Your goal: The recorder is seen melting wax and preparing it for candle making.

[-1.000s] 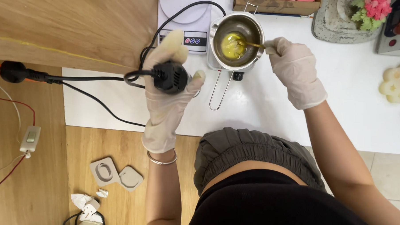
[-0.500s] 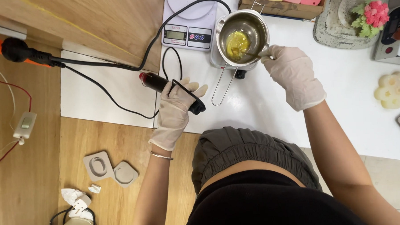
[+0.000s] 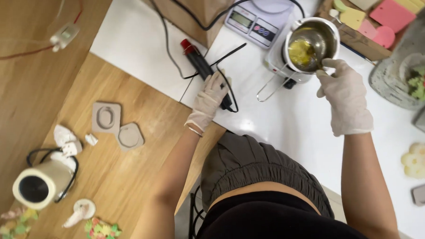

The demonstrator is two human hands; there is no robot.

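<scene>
My gloved left hand [image 3: 211,99] rests on the rear end of a black heat gun [image 3: 199,63], fingers curled over its handle. The gun lies flat on the white table [image 3: 139,56], red nozzle pointing away from me, its black cord looping beside it. My gloved right hand [image 3: 346,97] is at the near rim of a small metal pot [image 3: 329,35], fingers pinched on a thin stirrer that dips into yellow melted wax [image 3: 302,50]. The pot sits on a small white warmer, wire handle toward me.
A digital scale [image 3: 254,26] stands behind the heat gun. Coloured blocks [image 3: 387,12] lie on a tray at the back right, near a grey bowl with flowers [image 3: 408,75]. Grey moulds [image 3: 106,117] and a white cylinder [image 3: 40,186] sit on the wooden surface at left.
My left hand has brought the heat gun down from beside the pot and laid it on the white table. My right hand has stayed at the pot. The view has shifted.
</scene>
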